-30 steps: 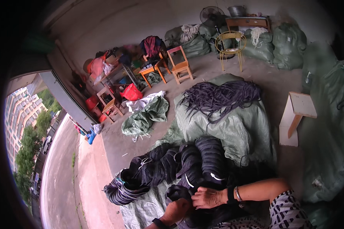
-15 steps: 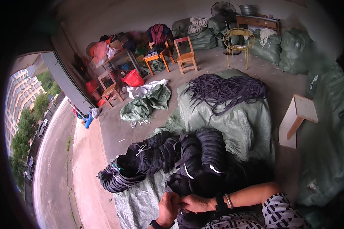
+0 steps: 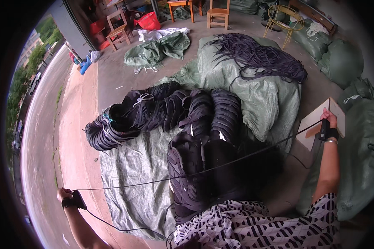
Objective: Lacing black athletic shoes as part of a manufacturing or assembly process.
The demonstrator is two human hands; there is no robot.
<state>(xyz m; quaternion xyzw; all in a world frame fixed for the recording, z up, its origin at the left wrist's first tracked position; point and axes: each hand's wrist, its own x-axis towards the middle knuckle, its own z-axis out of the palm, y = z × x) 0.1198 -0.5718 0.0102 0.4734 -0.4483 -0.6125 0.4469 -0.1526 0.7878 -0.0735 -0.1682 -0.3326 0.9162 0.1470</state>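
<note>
Our left hand (image 3: 64, 194) and right hand (image 3: 329, 118) have swung wide apart to either side of the black sneaker (image 3: 183, 166), each grip clamped on a dark cord (image 3: 307, 128) stretched taut over it.

A thin, dark cord (image 3: 203, 171) stretches taut between left hand (image 3: 64, 194) and right hand (image 3: 330, 118), slanting up rightward, apparently a single strand

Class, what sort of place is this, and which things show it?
Probably a workshop open to outdoor paving: bundles of what look like dark shoe uppers, a heap of dark cords and large green sacks.
</note>
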